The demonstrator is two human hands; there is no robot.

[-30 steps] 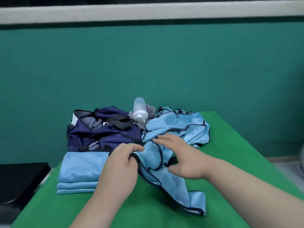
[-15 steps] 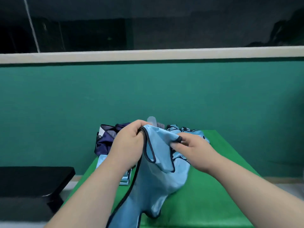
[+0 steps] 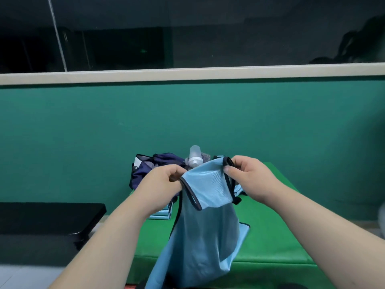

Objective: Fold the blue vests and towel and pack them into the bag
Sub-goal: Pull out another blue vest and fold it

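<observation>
A light blue vest (image 3: 205, 230) with black trim hangs in the air over the green table (image 3: 268, 236). My left hand (image 3: 161, 184) pinches its upper left edge and my right hand (image 3: 249, 178) pinches the upper right edge at the black trim. The vest's lower part drapes past the table's front edge. Behind my left hand lies the navy bag (image 3: 150, 170), open at the back left of the table. A stack of folded light blue cloth (image 3: 160, 213) sits in front of the bag, mostly hidden by my left forearm.
A translucent bottle (image 3: 195, 156) with a white collar lies at the bag's right side, with grey cloth behind it. More blue vest fabric (image 3: 238, 189) lies behind my right hand. A black bench (image 3: 48, 217) stands left of the table. A teal wall rises behind.
Both hands have lifted the vest off the table and spread its top edge apart. The camera has tilted upward, so the table sits lower in view.
</observation>
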